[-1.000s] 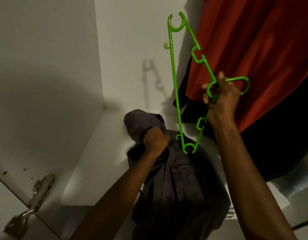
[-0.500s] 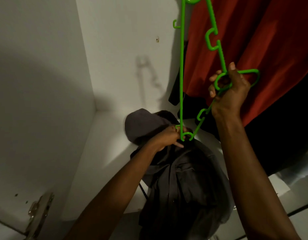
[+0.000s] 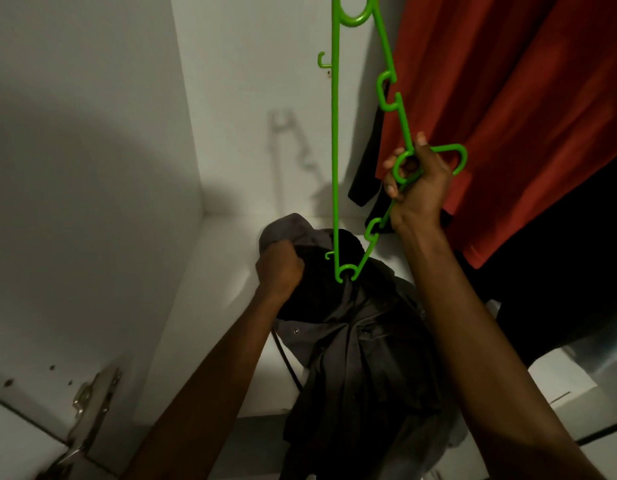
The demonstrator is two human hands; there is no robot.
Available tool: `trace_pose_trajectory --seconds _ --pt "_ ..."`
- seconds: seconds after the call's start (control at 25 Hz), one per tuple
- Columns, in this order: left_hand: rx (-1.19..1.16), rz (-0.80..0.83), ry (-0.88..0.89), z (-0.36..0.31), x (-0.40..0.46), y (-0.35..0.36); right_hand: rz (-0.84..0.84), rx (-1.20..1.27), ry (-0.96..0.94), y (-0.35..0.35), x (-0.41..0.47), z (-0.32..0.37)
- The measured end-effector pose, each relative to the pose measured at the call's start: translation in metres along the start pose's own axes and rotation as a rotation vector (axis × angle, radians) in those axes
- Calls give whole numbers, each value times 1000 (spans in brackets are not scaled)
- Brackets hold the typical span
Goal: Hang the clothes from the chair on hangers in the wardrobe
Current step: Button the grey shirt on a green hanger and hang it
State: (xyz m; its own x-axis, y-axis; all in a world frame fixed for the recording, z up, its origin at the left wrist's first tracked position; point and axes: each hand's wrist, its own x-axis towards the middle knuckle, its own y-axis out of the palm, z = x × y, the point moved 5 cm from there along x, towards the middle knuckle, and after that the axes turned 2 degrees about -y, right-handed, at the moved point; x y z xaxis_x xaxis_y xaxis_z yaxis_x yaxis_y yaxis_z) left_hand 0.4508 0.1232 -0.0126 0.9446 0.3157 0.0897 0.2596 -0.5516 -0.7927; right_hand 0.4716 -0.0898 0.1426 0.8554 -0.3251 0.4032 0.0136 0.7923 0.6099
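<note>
Gripping green hanger (image 3: 336, 140) right hand (image 3: 418, 181), left hand (image 3: 279, 268) bunching grey shirt (image 3: 362, 348)

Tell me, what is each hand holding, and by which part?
The right hand grips the green hanger at the neck, below its hook. The left hand grips the dark grey shirt by bunched fabric at its top.

**Plastic, cloth and painted panels**

The green hanger (image 3: 336, 140) is smooth moulded plastic with a slight sheen. The dark grey shirt (image 3: 362, 341) is matt woven cloth, creased, with small glossy snaps. The red garment (image 3: 501, 109) is soft matt fabric (finely wrinkled). The wardrobe walls (image 3: 92, 168) look smooth, matt white. The hinge (image 3: 88, 407) is dull bare metal.
</note>
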Motion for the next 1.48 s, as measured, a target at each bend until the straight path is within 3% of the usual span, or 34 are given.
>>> trace_pose_trajectory --seconds 0.16,0.2,0.28,0.36,0.44,0.48,0.64,0.88,1.0,1.2,1.48 --pt "-608 -73 -309 41 23 -33 21 -46 143 10 5 -32" --pt "-814 -5 -326 42 25 -39 42 -61 186 15 6 -41" --pt "-1114 328 -363 31 20 -44 86 -109 278 21 11 -60" --pt "-938 602 -394 35 11 -42 115 -155 357 18 20 -84" --pt "-613 618 -405 55 3 -39 113 -185 450 7 24 -103" --pt "-564 562 -402 64 3 -39 118 -185 501 3 25 -111" --pt "-885 324 -268 66 11 -56 151 -114 611 -1 14 -135" --pt "-1267 386 -335 17 22 -85 361 -83 713 22 15 -147" --pt "-1266 381 -314 -9 26 -102 343 -26 719 9 9 -143" --pt "-1128 377 -237 -73 12 -120 288 289 686 5 -9 -115" --pt "-1172 445 -126 -133 -16 -147 261 236 598 -5 -25 -77"
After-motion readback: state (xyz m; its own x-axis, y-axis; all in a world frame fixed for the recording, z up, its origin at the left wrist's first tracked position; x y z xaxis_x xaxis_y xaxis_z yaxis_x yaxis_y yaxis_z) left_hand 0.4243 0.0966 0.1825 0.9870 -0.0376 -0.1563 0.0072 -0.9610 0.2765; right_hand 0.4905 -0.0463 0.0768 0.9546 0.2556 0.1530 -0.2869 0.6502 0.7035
